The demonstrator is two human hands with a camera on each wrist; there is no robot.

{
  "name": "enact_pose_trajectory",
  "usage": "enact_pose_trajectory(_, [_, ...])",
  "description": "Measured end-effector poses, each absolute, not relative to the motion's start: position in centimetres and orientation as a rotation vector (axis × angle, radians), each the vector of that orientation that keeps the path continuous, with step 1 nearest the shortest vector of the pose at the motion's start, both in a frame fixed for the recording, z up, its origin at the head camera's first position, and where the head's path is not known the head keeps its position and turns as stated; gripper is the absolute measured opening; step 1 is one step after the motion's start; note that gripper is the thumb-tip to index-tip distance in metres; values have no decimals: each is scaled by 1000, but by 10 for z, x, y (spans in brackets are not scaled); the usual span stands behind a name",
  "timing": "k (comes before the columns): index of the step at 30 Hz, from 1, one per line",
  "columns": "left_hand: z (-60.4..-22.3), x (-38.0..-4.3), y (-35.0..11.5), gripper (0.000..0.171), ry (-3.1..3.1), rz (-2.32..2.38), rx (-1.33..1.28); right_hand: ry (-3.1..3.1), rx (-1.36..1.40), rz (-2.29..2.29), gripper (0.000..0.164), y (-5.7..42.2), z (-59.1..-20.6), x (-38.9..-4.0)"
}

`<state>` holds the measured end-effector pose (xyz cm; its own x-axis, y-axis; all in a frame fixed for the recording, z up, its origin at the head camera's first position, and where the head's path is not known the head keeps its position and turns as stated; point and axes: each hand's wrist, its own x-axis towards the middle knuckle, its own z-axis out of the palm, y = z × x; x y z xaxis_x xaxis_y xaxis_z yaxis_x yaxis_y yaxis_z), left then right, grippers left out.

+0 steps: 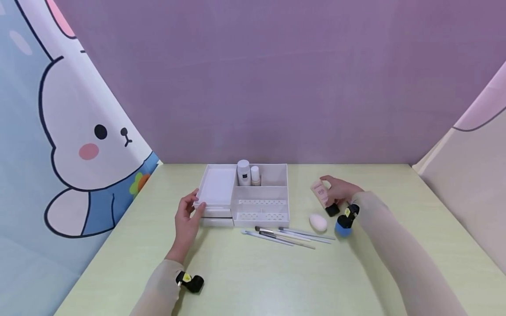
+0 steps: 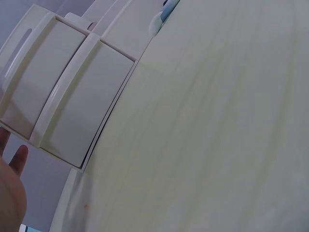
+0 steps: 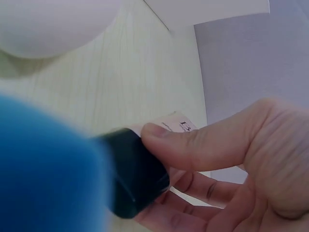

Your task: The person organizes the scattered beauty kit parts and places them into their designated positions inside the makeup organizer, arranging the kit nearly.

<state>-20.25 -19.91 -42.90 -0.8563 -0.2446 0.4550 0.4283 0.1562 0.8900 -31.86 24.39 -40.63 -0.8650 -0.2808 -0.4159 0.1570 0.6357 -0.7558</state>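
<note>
My right hand [image 1: 343, 189] pinches a pale pink BB cream tube [image 1: 319, 191] with a black cap, at the right of the table. In the right wrist view the thumb lies across the tube [image 3: 177, 121] beside its black cap [image 3: 135, 169], with fingers beneath. My left hand [image 1: 187, 221] rests at the front left corner of a white desktop organizer [image 1: 261, 188], thumb toward the front and fingers at the side. Two drawers [image 2: 91, 101] show in the left wrist view. A white bottle [image 1: 244, 174] and a smaller white-capped bottle [image 1: 255, 176] stand in its back compartment.
Several makeup brushes [image 1: 290, 237] lie loosely before the organizer. A pale egg-shaped makeup sponge [image 1: 318, 223] sits between them and my right hand. Beneath the right wrist camera is a blue object [image 1: 342, 229]. A purple backdrop [image 1: 276, 87] rises behind the table.
</note>
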Motion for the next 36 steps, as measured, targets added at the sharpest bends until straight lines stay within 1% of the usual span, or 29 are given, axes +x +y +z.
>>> enact_pose_trajectory(7, [-430, -204, -200, 23, -1923, -1748, -194, 2313, -94, -1142, 102, 244, -410, -323])
enact_pose_trajectory(14, [-430, -203, -200, 23, -1930, -1741, -182, 2319, -82, -1235, 103, 248, -410, -321])
enact_pose_trajectory(21, [-431, -205, -201, 22, -1952, -1728, -194, 2399, -186, -1363, 104, 257, -405, -322])
enact_pose_trajectory(28, [-453, -220, -208, 23, -1939, -1747, -182, 2427, -200, -1504, 106, 255, -395, -319])
enact_pose_trajectory(36, [-455, -222, -210, 23, -1954, -1751, -174, 2408, -233, -1648, 104, 245, -386, -317])
